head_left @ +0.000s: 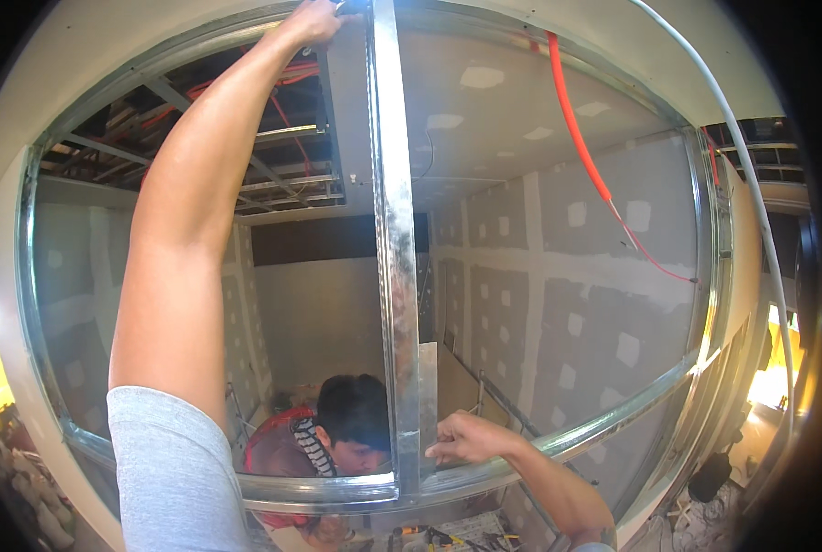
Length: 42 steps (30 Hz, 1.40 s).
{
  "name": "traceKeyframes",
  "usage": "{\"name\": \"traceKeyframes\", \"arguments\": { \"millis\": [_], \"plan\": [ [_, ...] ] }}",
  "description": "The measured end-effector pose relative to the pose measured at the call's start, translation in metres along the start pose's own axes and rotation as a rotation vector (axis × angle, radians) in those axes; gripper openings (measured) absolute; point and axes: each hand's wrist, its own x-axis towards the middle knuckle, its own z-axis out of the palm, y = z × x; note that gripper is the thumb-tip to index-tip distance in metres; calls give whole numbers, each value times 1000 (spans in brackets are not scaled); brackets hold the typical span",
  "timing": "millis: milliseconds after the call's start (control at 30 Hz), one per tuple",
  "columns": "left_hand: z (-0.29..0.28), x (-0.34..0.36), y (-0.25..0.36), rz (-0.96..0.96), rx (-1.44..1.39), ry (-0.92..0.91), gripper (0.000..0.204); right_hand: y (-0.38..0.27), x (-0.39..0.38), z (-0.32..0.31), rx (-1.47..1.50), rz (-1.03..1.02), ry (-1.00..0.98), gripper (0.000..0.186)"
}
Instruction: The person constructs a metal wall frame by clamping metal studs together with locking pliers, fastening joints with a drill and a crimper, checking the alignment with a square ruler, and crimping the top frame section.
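The left hand (314, 22) is up high by the top of a shiny metal post (398, 230), with its fingers curled in. A small dark thing (341, 8) pokes out beside it, but the top edge cuts it off, so I cannot tell how tightly the hand grips. The right hand (464, 438) is low down, just beside the foot of the post, with its fingers bent (I cannot tell if they pinch anything or touch the metal). The post stands upright in the middle of a big metal frame (30, 267) and goes down to the bottom rail (319, 488). The frame looks mostly up and the post looks in its spot, but I can't see if it is fixed tight. No boards fill the spaces beside the post, so that part looks not done. The rail is smooth and bright. Behind it, another person (353, 414) bends low, with tools (439, 535) below. The room has grey walls (595, 225) with pale patches. On the left, the ceiling (512, 101) is open and shows metal bars (287, 135). A red tube (574, 124) hangs on the right, and so does a white cable (719, 85)
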Motion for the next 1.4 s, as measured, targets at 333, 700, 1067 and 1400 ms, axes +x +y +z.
{"name": "traceKeyframes", "arguments": {
  "millis": [333, 700, 1067, 1400],
  "plan": [
    [-17, -29, 31, 60, -115, -49, 56, 14, -11, 10, 32, 42, 6, 36],
    [7, -37, 39, 61, -2, 82, 54, 46, -3, 15, 33, 1, 21, 37],
    [-5, -52, 27, -5, 137, 97, 59, 50, 4, 16, 27, -19, -11, 35],
    [10, -50, 30, -93, 209, -14, 70, 42, -22, -13, 121, 85, 226, 38]
  ]
}}
